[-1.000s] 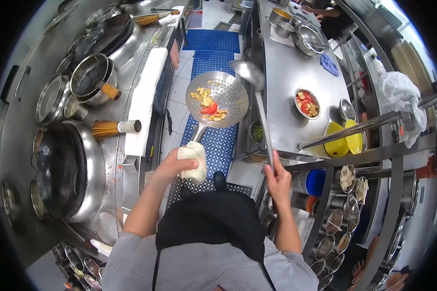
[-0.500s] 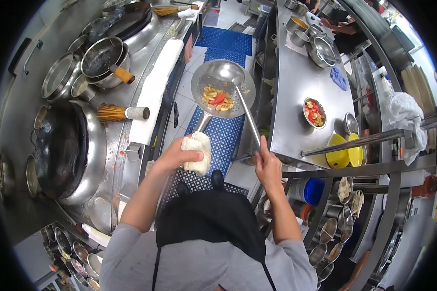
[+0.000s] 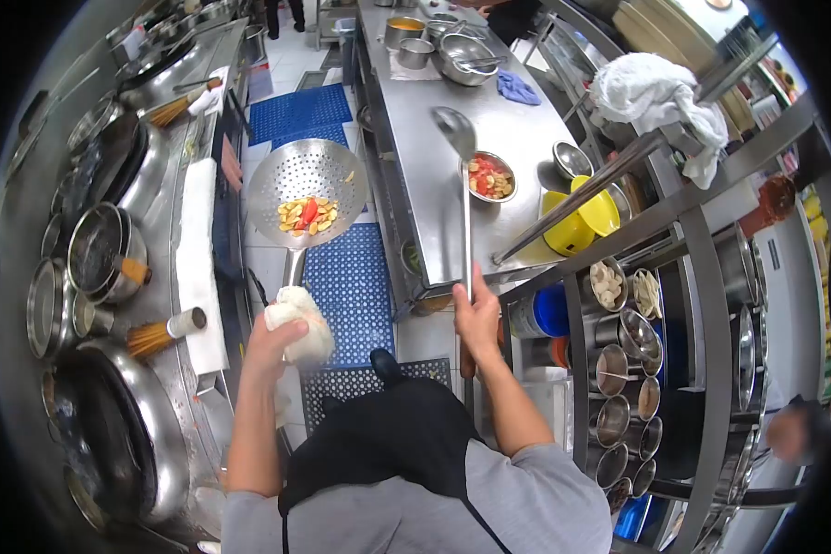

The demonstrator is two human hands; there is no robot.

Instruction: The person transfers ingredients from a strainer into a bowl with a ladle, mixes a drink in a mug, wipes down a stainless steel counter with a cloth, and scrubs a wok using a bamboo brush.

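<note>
1. My left hand (image 3: 279, 345) gripped a cloth (image 3: 303, 323) round the handle of the strainer (image 3: 282, 168), left of the steel bowl (image 3: 513, 190).
2. My right hand (image 3: 478, 323), nearer that bowl, gripped the ladle (image 3: 466, 222), its shaft pointing forward past the bowl's left side.

Readable text: none | 3 o'clock, grey panel (image 3: 785, 300): small dark rectangle (image 3: 774, 256), too small to read | 3 o'clock, edge: yellow items (image 3: 816, 226), blurred

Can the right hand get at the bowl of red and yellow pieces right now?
Likely yes: the right hand holds a ladle whose head appears close to the bowl, which is uncovered. Height gap unclear.
</note>
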